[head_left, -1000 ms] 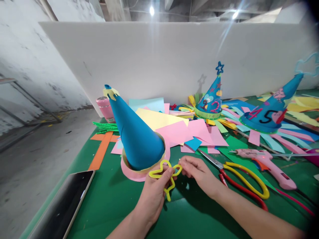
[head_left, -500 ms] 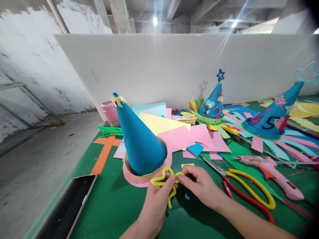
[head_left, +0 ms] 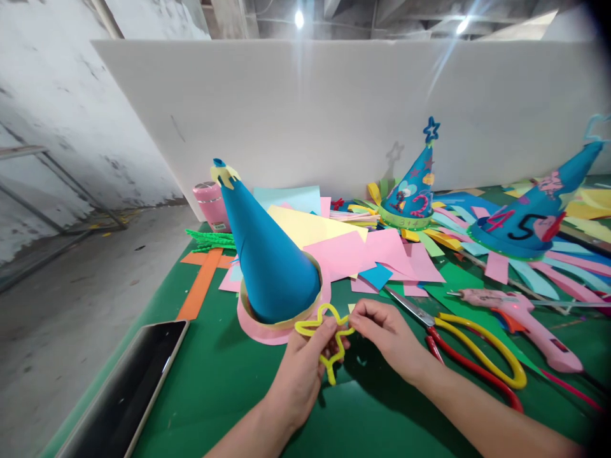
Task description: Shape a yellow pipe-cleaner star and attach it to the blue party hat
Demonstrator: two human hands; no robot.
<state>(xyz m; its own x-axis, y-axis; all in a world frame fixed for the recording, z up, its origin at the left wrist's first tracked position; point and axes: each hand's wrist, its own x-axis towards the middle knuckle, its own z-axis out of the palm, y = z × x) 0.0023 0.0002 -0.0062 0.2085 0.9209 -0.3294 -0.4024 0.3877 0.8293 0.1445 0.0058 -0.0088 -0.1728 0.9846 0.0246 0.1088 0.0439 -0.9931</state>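
Observation:
A yellow pipe cleaner [head_left: 331, 362], bent into a star-like outline with a short tail at the bottom, is held over the table in front of me. My left hand [head_left: 305, 362] pinches it near the middle between thumb and fingers. At its right-hand point, the closed fingertips of my right hand [head_left: 384, 334] grip the bend. Just behind the hands leans a blue paper cone hat [head_left: 272, 261] with a pink brim [head_left: 267, 334] and a yellow fringed collar [head_left: 226, 175] around its tip. The fingers partly cover the pipe cleaner's centre.
Scissors [head_left: 477, 346] and a pink glue gun [head_left: 529, 324] lie to the right, a phone [head_left: 124, 394] at the left. Behind are paper sheets [head_left: 338, 254], green pipe cleaners [head_left: 210, 240], a pink cup [head_left: 212, 207] and two decorated hats [head_left: 410, 191]. A white board [head_left: 286, 121] closes off the back.
A pointed bend on the right of the pipe cleaner now shows between my hands, and its lower part has turned more upright. The view has tipped slightly downward.

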